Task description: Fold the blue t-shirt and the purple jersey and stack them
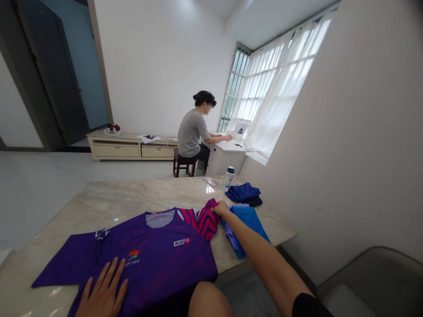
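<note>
A purple sports jersey (155,259) lies front side up on the marble-look table (125,193), its lower part hanging toward me. Fingers spread, my left hand (104,288) rests flat on the front of the jersey, below a small coloured emblem. My right hand (220,208) pinches the end of the red-and-purple patterned sleeve (209,220). That sleeve is partly lifted and bunched, while the other sleeve (62,259) lies spread out on the left. Beneath my right forearm is a pile of blue and lilac folded clothes (249,222).
Dark blue folded clothes (243,193) and a clear water bottle (228,178) stand at the table's far right. Another person (193,132) sits on a stool at a white desk (228,154) by the window. A low cabinet (115,149) lines the back wall; a grey chair (380,277) is at right.
</note>
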### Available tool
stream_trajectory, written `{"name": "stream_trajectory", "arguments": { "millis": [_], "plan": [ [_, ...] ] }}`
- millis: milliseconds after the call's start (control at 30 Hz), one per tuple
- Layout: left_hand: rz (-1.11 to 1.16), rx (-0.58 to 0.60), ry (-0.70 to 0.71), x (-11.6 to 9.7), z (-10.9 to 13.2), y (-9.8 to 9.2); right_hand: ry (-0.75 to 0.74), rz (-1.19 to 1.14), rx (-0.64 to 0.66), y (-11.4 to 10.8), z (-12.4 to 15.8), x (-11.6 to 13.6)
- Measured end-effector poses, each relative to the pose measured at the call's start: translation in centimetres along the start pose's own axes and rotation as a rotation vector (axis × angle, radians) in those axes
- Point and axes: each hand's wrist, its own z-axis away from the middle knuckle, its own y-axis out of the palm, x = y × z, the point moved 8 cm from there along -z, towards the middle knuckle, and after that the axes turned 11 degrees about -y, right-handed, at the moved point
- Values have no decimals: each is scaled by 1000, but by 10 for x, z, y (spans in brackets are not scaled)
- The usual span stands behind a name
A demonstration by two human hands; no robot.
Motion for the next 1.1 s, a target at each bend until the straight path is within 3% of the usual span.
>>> {"name": "stream_trajectory", "arguments": {
  "millis": [100, 233, 400, 500, 667, 800, 867, 1000, 1100],
  "plan": [
    [-57, 9, -12, 1, 0, 5, 67, 59, 24, -12, 5, -6],
    [26, -4, -12, 2, 0, 9, 88, 155, 33, -21, 19, -9],
    [204, -75, -160, 5, 0, -19, 32, 288, 75, -26, 37, -2],
    [262, -69, -189, 1, 1, -31, 16, 307, 118, -24, 33, 5],
    [270, -63, -195, -1, 4, -36, -94, 147, 234, 10, 20, 46],
    [285, -73, -176, -3, 6, -33, -266, -288, 417, 55, 32, 106],
    [312, -79, -174, -2, 6, -30, -316, -457, 402, 65, 42, 122],
    [430, -49, -160, 13, 2, -27, -395, -361, 288, 81, 70, 107],
    [491, -54, -275, 59, -17, -37, -719, -146, 179, 97, 99, 89]
  ]
}}
